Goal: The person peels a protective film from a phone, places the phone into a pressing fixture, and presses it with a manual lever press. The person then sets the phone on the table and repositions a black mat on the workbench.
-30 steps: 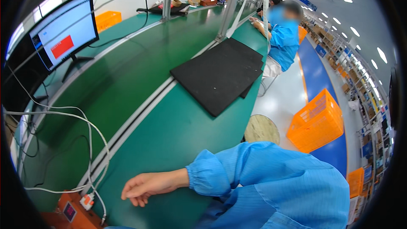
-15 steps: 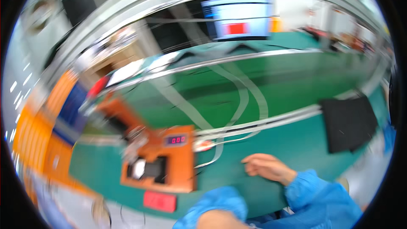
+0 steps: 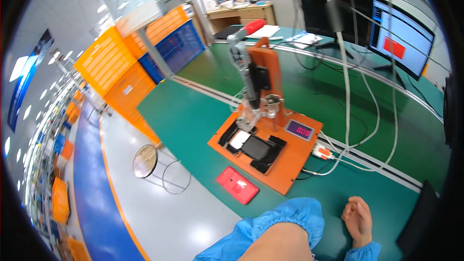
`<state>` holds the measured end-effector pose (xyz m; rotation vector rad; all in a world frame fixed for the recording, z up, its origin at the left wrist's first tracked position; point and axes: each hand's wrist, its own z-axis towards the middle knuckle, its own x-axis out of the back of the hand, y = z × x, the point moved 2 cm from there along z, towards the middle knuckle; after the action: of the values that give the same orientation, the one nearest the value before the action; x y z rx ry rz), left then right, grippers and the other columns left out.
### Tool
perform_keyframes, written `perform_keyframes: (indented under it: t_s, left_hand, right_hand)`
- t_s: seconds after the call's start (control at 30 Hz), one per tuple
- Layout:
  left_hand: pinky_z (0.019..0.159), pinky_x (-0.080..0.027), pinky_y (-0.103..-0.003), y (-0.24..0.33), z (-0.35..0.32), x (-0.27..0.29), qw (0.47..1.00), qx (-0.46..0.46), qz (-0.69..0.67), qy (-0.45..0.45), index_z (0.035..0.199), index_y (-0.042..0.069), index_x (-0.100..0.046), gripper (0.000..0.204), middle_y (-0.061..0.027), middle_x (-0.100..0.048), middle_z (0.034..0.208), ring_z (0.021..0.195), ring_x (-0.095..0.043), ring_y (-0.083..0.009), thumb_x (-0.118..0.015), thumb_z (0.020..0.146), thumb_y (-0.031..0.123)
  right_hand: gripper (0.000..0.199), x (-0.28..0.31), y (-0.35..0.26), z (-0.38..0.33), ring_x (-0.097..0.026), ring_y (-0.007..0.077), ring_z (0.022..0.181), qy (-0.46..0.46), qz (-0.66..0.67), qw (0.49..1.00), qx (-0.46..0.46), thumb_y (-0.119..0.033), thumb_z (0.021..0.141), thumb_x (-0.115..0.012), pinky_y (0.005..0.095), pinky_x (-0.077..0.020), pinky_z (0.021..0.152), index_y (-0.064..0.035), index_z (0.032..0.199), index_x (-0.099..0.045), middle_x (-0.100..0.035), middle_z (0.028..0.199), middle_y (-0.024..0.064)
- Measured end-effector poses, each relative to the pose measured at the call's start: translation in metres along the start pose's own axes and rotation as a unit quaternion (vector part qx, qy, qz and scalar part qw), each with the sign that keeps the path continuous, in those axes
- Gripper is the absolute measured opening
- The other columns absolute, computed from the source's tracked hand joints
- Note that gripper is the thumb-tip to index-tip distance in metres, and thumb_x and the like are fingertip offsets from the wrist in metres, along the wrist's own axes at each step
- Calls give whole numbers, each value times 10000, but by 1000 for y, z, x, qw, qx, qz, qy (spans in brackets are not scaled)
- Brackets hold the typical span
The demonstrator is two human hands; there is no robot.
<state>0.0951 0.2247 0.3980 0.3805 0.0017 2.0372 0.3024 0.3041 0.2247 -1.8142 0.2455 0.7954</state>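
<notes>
My right hand (image 3: pixel 358 218) rests over the green table (image 3: pixel 188 116) at the lower right, its fingers loosely curled and nothing seen in them. Of my left arm, only the forearm (image 3: pixel 282 244) and a blue sleeve (image 3: pixel 222 241) show; its hand is out of view. Ahead of that arm stands an orange test fixture (image 3: pixel 299 164) with an upright lever clamp whose grip (image 3: pixel 254 26) is red. A dark rectangular piece (image 3: pixel 255 148) and a white piece (image 3: pixel 239 139) lie in its black holder. A red flat case (image 3: pixel 238 185) lies before the fixture, touched by neither hand.
A white power strip (image 3: pixel 323 152) with cables lies right of the fixture, and white cables hang down past it. Orange crates (image 3: pixel 108 63) and a blue crate (image 3: pixel 179 46) stand beyond the table's left end. A round stool (image 3: pixel 145 161) is on the floor. A monitor (image 3: pixel 401 38) stands behind.
The view has swung left, so the fixture and red case appear further right, and the crates and floor come into view. My right hand's fingers look more curled.
</notes>
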Motion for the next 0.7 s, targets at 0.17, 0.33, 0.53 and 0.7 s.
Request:
perform_keyframes:
  t_s: [0.17,0.33,0.53,0.7]
  left_hand:
    - [422,-380,-289,-6,5,21,998,-49,-26,-16,849,129,-641,247,-22,-569,623,509,-547,-173,-660,849,375]
    - [429,-390,-278,-2,12,47,989,-109,-88,-40,909,134,-682,251,-12,-585,637,520,-560,-161,-681,838,375]
    - [411,-389,-287,-14,34,55,972,-82,-211,-68,880,136,-698,293,-27,-587,623,474,-541,-179,-610,888,415]
    - [436,-394,-310,-17,28,56,953,-72,-284,-75,817,102,-666,322,-53,-549,604,478,-522,-203,-582,904,401]
  right_hand:
    - [278,13,10,-3,-534,167,628,63,28,997,-18,-245,930,-526,282,-425,565,-26,1102,-539,-572,758,69]
    - [261,9,11,4,-531,148,625,81,69,993,-43,-238,943,-506,263,-433,567,-24,1089,-542,-558,756,56]
    - [254,5,0,-3,-533,143,625,83,74,994,-20,-232,955,-484,260,-434,566,-25,1086,-549,-572,757,55]
    - [251,6,5,3,-543,171,643,87,58,994,-33,-226,945,-497,294,-443,586,-19,1073,-560,-583,754,72]
